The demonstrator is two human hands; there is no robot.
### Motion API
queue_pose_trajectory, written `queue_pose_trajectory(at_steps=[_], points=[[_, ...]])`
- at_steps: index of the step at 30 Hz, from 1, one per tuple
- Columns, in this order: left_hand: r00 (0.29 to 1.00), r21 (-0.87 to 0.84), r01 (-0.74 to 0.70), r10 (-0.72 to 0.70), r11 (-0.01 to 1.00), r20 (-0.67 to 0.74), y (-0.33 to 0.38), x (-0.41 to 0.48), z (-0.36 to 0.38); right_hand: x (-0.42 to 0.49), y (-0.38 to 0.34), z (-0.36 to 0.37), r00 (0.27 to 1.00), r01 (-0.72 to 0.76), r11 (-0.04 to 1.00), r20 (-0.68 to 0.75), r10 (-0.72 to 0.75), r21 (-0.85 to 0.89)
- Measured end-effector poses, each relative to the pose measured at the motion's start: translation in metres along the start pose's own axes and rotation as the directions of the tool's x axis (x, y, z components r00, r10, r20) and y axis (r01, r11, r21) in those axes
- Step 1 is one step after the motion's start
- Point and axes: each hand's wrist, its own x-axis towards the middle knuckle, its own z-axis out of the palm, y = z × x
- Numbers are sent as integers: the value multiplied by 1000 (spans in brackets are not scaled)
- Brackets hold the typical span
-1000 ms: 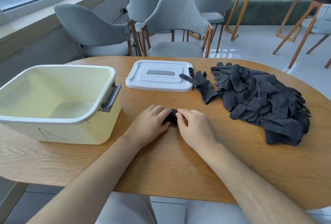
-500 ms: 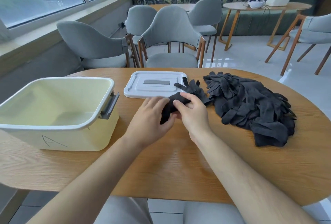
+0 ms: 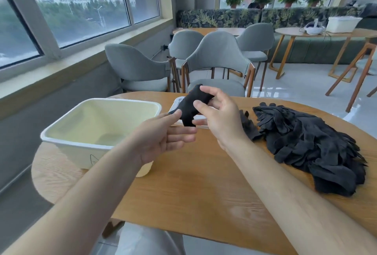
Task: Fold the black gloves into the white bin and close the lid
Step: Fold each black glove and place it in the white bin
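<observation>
A folded black glove [image 3: 190,104] is lifted above the table in front of me. My right hand [image 3: 219,119] grips it with thumb and fingers round its upper part. My left hand [image 3: 163,135] pinches its lower left tip with the thumb, the other fingers stretched out below. The white bin [image 3: 98,132] stands open and empty on the left of the wooden table [image 3: 204,189]. Its white lid [image 3: 176,104] lies flat behind my hands, mostly hidden. A pile of black gloves [image 3: 312,144] lies on the right.
One loose black glove [image 3: 247,125] lies between the lid and the pile. Grey chairs [image 3: 218,65] stand behind the table. Another table [image 3: 326,32] with a white box is at the far right. Windows run along the left wall.
Both hands have raised the folded glove off the table and up in front of the lid. The view has tilted upward, showing more of the room.
</observation>
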Motion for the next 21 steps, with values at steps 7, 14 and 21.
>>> queue_pose_trajectory(at_steps=[7, 14, 21], points=[[982, -183, -161, 138, 970, -130, 25, -9, -51, 12, -28, 72, 988, -47, 996, 152, 35, 77], [920, -65, -242, 208, 968, -333, 45, -10, -130, 34, -27, 150, 898, -314, 947, 346, 273, 66], [887, 428, 48, 158, 903, -434, 54, 10, -201, 67, 13, 223, 777, -355, 886, 434, 457, -298]])
